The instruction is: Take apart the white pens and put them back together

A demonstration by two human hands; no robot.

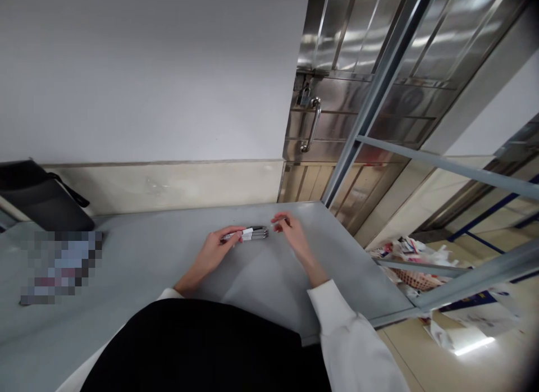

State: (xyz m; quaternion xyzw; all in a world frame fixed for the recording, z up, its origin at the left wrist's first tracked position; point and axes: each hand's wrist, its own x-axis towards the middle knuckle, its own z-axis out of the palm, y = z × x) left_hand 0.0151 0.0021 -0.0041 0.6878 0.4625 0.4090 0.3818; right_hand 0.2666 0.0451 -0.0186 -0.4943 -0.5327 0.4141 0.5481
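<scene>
Several pens with dark tips and pale barrels lie side by side on the grey tabletop. My left hand is closed around their left ends, thumb in front and fingers behind, so part of the barrels is hidden. Just right of the pen tips, apart from them, is my right hand. Its fingers are bent in towards the thumb in a pinch. A small pale bit seems to show at those fingertips, too small to name.
A black case with a strap leans at the back left, with a pixelated flat item before it. Metal frame bars rise at the right edge. Beyond are a metal door and a pink basket on the floor.
</scene>
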